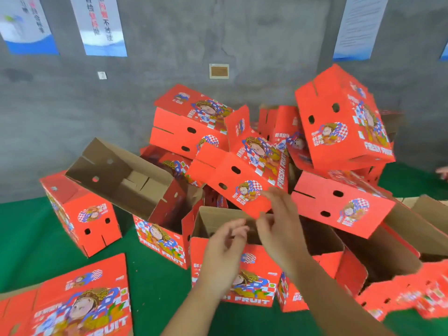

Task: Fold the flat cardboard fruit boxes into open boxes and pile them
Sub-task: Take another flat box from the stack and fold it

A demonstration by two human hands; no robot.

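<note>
A heap of folded red fruit boxes rises against the grey wall. One red box lies tilted at the front of the heap, above an open box standing on the green floor. My right hand is at the tilted box's lower corner, fingers loosely spread and touching its edge. My left hand hovers just below and left of it, fingers relaxed, holding nothing. A flat printed box lies at the bottom left.
An open box lies on its side to the left, showing its brown inside. Another red box stands at the far left. More boxes crowd the right. Green floor shows at left. Another person's fingertips appear at the right edge.
</note>
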